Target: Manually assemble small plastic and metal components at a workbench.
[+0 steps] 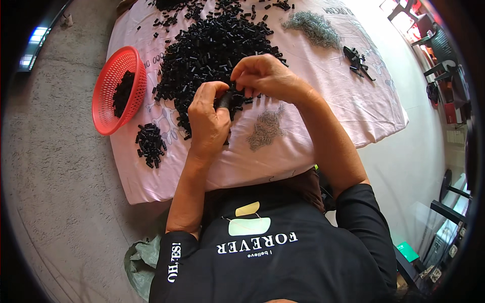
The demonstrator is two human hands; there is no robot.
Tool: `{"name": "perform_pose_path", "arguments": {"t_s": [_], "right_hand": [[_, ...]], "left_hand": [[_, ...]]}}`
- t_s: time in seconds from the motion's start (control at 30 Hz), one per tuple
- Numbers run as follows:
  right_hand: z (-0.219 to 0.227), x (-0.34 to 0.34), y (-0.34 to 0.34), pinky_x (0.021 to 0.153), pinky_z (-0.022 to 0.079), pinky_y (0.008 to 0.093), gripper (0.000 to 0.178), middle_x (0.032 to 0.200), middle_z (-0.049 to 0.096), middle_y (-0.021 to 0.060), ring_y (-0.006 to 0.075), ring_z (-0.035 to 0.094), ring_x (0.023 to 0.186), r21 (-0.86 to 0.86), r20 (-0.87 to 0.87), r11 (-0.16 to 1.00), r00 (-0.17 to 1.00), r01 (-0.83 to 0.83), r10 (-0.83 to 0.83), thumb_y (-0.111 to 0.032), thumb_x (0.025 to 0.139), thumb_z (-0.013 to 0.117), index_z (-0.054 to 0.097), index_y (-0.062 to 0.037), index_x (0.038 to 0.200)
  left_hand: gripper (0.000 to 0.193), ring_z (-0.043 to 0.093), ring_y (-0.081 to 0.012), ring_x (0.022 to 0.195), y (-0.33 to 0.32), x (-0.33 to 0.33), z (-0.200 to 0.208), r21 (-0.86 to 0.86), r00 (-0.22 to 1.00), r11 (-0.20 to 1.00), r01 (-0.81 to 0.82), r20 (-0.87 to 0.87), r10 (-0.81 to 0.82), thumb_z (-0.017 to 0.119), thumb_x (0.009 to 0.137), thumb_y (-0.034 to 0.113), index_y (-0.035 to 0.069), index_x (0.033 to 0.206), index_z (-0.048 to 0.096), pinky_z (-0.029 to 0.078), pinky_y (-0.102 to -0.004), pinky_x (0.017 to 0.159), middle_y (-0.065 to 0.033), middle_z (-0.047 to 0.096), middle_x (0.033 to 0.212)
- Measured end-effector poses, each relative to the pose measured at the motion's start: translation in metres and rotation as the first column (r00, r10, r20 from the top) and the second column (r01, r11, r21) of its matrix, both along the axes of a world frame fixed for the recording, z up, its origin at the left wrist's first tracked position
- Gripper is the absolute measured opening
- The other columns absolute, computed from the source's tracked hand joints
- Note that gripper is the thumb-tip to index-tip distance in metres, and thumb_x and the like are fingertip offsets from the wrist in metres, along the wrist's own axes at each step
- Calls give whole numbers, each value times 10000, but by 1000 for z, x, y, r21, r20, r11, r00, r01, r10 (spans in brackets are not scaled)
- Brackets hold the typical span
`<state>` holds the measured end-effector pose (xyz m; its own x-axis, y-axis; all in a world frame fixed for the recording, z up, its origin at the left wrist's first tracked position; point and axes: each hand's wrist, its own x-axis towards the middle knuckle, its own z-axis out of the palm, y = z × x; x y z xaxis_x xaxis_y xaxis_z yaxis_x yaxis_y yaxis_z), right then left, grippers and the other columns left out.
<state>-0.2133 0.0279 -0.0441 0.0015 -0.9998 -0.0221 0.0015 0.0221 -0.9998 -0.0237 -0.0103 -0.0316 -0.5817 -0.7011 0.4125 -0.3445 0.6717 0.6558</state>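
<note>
My left hand (208, 117) is closed in a pinch at the near edge of a large heap of small black tube-like pieces (212, 48). Something black (224, 100) shows at its thumb; whether it is a wrap or a held piece I cannot tell. Just to the right, my right hand (268, 80) is also pinched, its fingertips close to the left fingers. What either hand holds is too small or hidden to make out. Below the right hand lies a small pile of thin silvery metal bits (265, 130), perhaps tiny springs.
A red plastic basket (135, 96) with black pieces inside stands tilted at the left table edge. Near it lies a small pile of black pieces (150, 145). Further right are a larger silvery pile (313, 29) and longer black parts (357, 61). A pink cloth (348, 118) covers the table.
</note>
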Motion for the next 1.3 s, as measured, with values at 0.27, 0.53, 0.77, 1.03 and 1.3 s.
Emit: {"name": "perform_pose_path", "arguments": {"t_s": [0.27, 0.53, 0.77, 1.03, 1.3], "right_hand": [[2, 6, 0, 663, 525, 194, 144, 857, 687, 25, 66, 647, 734, 10, 108, 987, 982, -159, 157, -75, 896, 676, 670, 0, 1019], [5, -7, 1, 694, 552, 204, 135, 884, 695, 51, 81, 657, 749, -95, 282, 992, 958, 77, -47, -74, 913, 664, 659, -15, 1034], [-2, -12, -4, 734, 572, 213, 162, 923, 695, 59, 103, 686, 812, -82, 446, 988, 892, 129, -79, -110, 930, 654, 652, -25, 1068], [-5, -9, -5, 733, 571, 204, 176, 920, 692, 49, 95, 686, 810, -93, 348, 988, 934, 123, -84, -114, 934, 648, 655, -23, 1086], [-6, -4, -5, 743, 576, 211, 160, 949, 688, 59, 111, 692, 832, -105, 392, 988, 918, 110, -61, -90, 944, 626, 640, -26, 1091]], "left_hand": [[347, 649, -252, 827, 8, 7, 5, 93, 995, 995, -48, -82, 55, 511, 683, -122, 4, 994, 599, 521, -339, 773, -123, 633, 906], [333, 647, -264, 838, 8, 2, 5, 76, 995, 997, -22, -100, 30, 517, 684, -130, -6, 980, 605, 517, -353, 781, -130, 638, 897], [277, 630, -302, 838, 16, -2, -9, -50, 985, 985, 164, 58, -161, 543, 673, -135, -15, 899, 649, 504, -345, 760, -139, 624, 922], [326, 607, -327, 885, 28, -3, -16, -44, 961, 969, 243, 150, -234, 531, 634, -118, 17, 896, 671, 508, -393, 788, -130, 615, 917], [357, 595, -314, 889, 30, -4, -17, -109, 948, 960, 258, 222, -229, 519, 614, -106, 35, 904, 672, 490, -405, 825, -106, 619, 914]]}}
